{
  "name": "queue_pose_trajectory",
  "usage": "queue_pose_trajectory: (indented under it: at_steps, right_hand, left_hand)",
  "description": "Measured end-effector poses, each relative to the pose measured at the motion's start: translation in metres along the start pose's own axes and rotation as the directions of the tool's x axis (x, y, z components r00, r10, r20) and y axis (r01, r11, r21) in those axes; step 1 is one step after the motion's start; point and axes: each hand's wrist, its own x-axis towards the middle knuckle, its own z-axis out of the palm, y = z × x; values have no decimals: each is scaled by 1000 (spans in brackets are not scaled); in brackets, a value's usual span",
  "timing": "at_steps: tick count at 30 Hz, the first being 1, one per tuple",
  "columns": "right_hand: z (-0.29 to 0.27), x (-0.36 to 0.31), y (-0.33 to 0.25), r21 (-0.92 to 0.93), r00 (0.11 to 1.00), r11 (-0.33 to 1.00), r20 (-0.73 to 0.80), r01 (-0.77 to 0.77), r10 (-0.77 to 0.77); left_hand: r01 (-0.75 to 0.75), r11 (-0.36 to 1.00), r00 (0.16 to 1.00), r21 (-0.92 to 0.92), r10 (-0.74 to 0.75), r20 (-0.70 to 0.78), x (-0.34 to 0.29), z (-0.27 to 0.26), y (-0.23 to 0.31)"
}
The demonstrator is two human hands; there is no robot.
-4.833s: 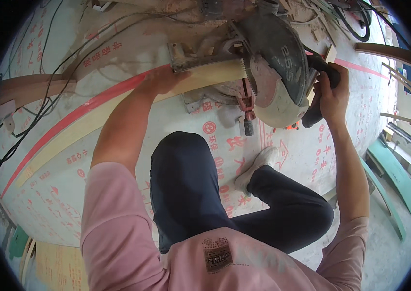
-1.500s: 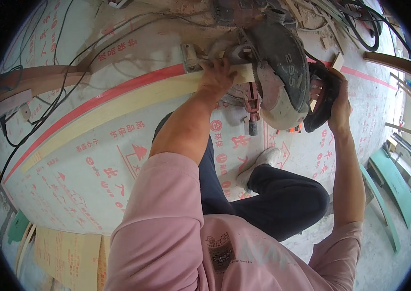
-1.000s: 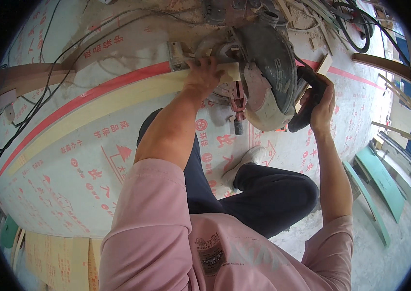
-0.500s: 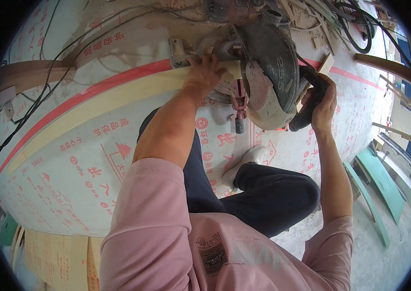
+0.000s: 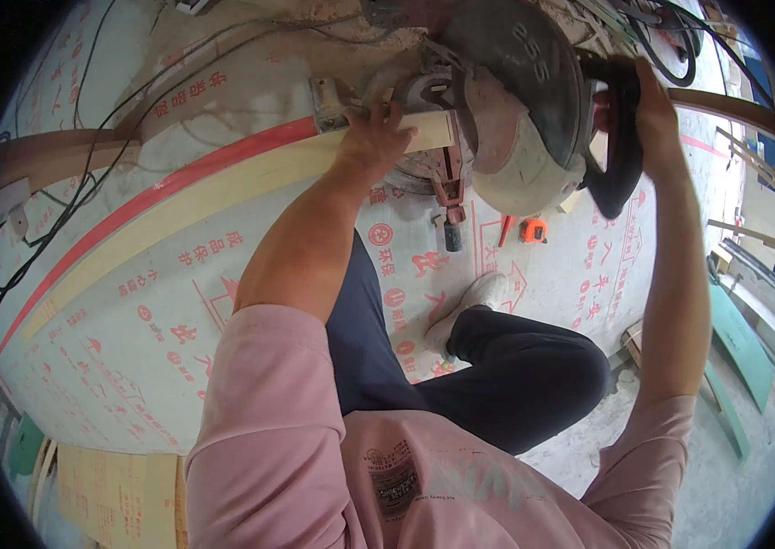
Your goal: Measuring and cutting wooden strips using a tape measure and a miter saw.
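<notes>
My left hand (image 5: 372,139) lies over a long pale wooden strip (image 5: 300,157), fingers curled over its far edge and the thumb along its face. The strip runs left across the floor and rests on the base of a miter saw. Its squared right end (image 5: 447,128) shows beside the saw's red slotted table insert (image 5: 449,178). Over on the right, my right hand (image 5: 657,119) is wrapped round the black loop handle (image 5: 621,151) of the saw. The dark saw head (image 5: 520,69) with its pale blade guard (image 5: 525,165) is tilted up; the blade cannot be made out.
An orange tape measure (image 5: 533,231) and a red pencil-like stick (image 5: 505,231) lie on the printed floor covering (image 5: 314,274). Black cables (image 5: 90,151) cross the left side. Sawdust and offcuts lie behind the saw. Green boards (image 5: 742,343) lean at the right. My shoe (image 5: 488,291) is below the saw.
The saw head has come up and to the right, with my right hand on its handle. The strip's right end and the tape measure now show more fully. My left hand stays nearly in place.
</notes>
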Motion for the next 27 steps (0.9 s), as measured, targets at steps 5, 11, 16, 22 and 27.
queue_pose_trajectory:
  at_steps: [5, 11, 16, 22, 27]
  right_hand:
    - [-18, 72, -15, 299, 844, 951, 527, -74, -100]
    - [-1, 37, -54, -230, 992, 969, -107, -91, 67]
    - [-24, 75, -22, 517, 544, 842, 756, -156, -364]
    - [21, 17, -63, -246, 998, 969, -58, -26, 12]
    - [25, 16, -66, -233, 996, 972, -91, -29, 8]
  left_hand:
    - [-18, 1000, 998, -9, 18, -56, -2, -4, 1]
    - [-55, 992, 976, -114, 29, -216, 0, 14, 0]
    - [-111, 975, 963, -194, 57, -263, -16, 16, -16]
    - [-8, 853, 858, -521, -262, -442, -31, 25, -49]
    - [474, 707, 881, -525, -386, 276, -44, 76, -105]
